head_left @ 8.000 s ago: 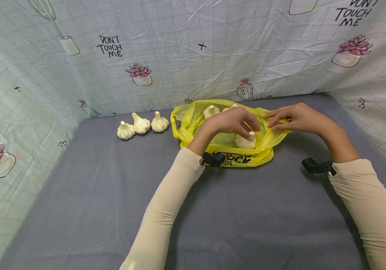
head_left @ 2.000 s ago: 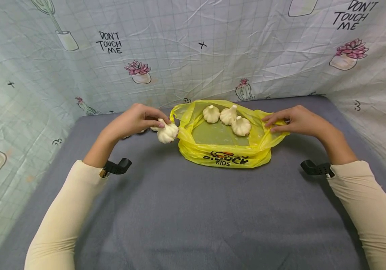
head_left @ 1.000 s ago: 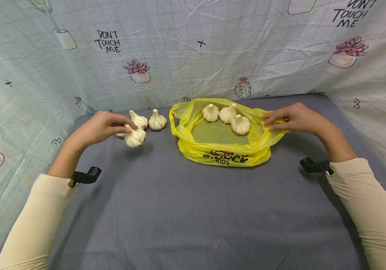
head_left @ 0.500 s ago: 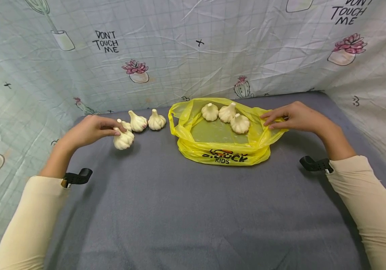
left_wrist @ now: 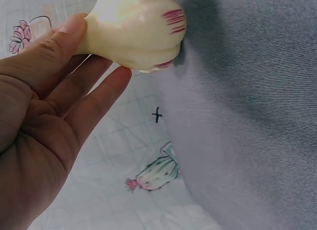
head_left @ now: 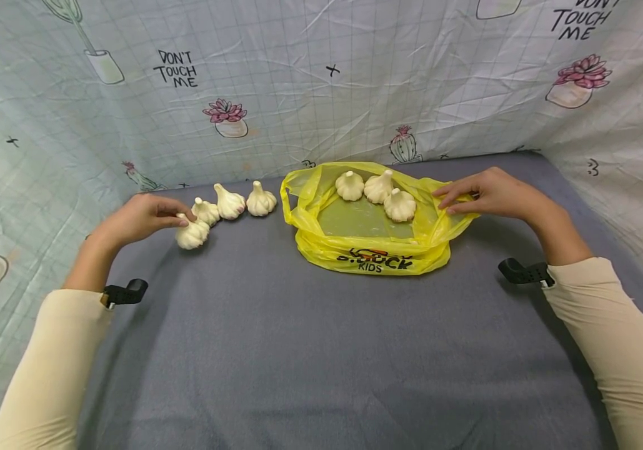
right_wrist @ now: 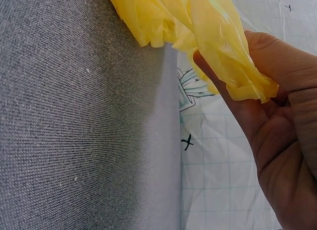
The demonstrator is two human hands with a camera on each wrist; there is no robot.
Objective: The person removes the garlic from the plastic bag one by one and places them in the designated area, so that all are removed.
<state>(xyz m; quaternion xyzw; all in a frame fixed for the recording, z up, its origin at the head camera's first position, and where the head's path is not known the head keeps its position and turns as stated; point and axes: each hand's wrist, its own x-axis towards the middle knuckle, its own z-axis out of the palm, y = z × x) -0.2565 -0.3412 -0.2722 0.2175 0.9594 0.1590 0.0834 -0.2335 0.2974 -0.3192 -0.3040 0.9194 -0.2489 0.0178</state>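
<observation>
My left hand point(head_left: 144, 220) pinches a garlic bulb point(head_left: 192, 234) by its neck, low over the cloth at the left end of a short row of bulbs. Close up in the left wrist view, that garlic bulb point(left_wrist: 141, 29) shows purple streaks, with thumb and fingertips at its neck. A yellow plastic bag point(head_left: 374, 259) lies open at the back middle, several bulbs inside it, among them a front garlic bulb point(head_left: 400, 205). My right hand point(head_left: 490, 192) holds the bag's right edge between thumb and fingers; the yellow plastic point(right_wrist: 218, 36) hangs over those fingers in the right wrist view.
Left of the bag stand three more bulbs: a left garlic bulb point(head_left: 205, 212), a middle garlic bulb point(head_left: 230, 202) and a right garlic bulb point(head_left: 262, 199). Grey cloth point(head_left: 299, 350) covers the table. A printed curtain point(head_left: 299, 81) encloses the back and sides.
My left hand has come out of the bag and carried a garlic bulb leftward past the row, lowering it to the row's left end. My right hand has stayed on the bag's edge.
</observation>
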